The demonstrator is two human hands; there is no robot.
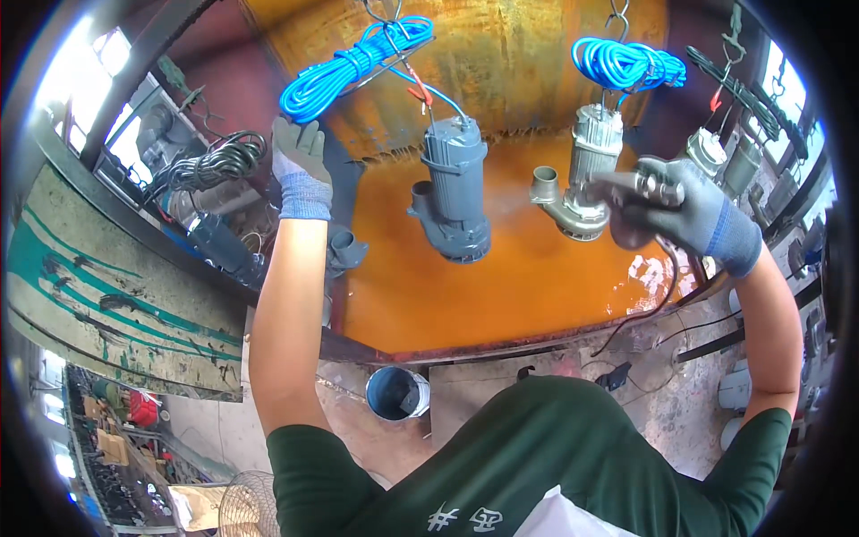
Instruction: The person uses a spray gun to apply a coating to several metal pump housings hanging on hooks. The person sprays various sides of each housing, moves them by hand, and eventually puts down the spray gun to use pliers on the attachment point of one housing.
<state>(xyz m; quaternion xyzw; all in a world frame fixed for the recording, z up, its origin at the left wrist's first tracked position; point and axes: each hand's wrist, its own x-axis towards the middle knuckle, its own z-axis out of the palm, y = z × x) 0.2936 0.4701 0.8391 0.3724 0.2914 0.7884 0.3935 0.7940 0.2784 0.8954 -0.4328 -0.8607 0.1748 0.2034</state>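
Overhead, spray gun (646, 190) within right-hand fingers (667, 215)

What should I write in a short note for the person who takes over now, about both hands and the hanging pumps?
Right hand, gloved: holds a spray gun aimed at the unpainted silver pump; mist shows between the pumps.
Left hand, gloved: raised by the blue cable coil; contact unclear.
Grey pump hangs from a hook, already coated grey.
Both hang over the orange tray.
Left: silver pump looks mostly bare; more pumps hang at right. Blue bucket on the floor.
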